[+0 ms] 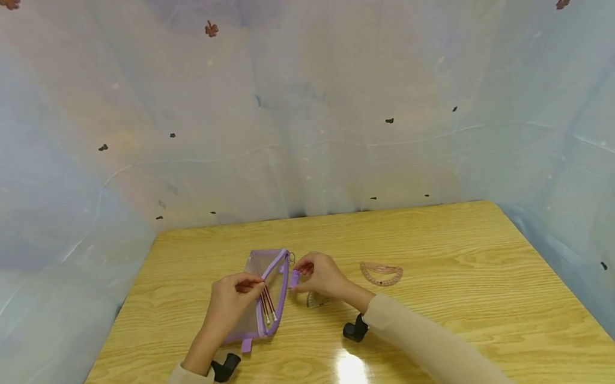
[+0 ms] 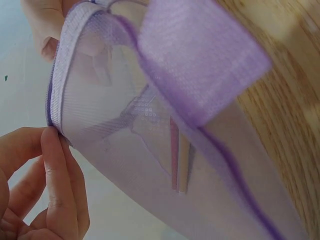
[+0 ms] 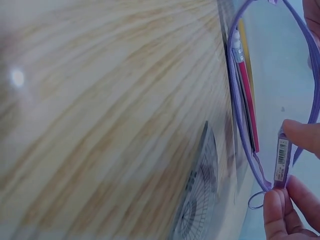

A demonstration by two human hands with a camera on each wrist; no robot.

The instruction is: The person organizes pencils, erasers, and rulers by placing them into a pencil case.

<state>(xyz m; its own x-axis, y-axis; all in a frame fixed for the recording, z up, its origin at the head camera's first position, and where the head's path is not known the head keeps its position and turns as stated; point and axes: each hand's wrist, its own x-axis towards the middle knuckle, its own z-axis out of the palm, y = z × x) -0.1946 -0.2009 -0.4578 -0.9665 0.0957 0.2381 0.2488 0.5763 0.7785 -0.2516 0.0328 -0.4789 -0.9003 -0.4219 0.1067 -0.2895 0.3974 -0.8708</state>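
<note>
A purple-edged mesh pencil pouch (image 1: 247, 318) lies with its zip side spread apart. My left hand (image 1: 230, 300) pinches the zip edge between thumb and fingers. Through the mesh, slim pencils (image 2: 174, 155) show inside; a red one with a white eraser end is plain in the right wrist view. My right hand (image 1: 322, 275) holds a small purple block (image 3: 282, 160) with a barcode label, by its two ends, at the pouch's opening. Whether the block is an eraser or a small case, I cannot tell. Under the right hand is a clear protractor (image 3: 200, 192), partly hidden.
Right of the hands, an orange-tinted protractor (image 1: 381, 273) lies flat on the wooden table (image 1: 441, 236). A metal ring (image 1: 291, 258) hangs at the pouch's far corner, a purple tab (image 1: 246, 346) at its near end. Behind the table hangs a pale curtain (image 1: 306, 174).
</note>
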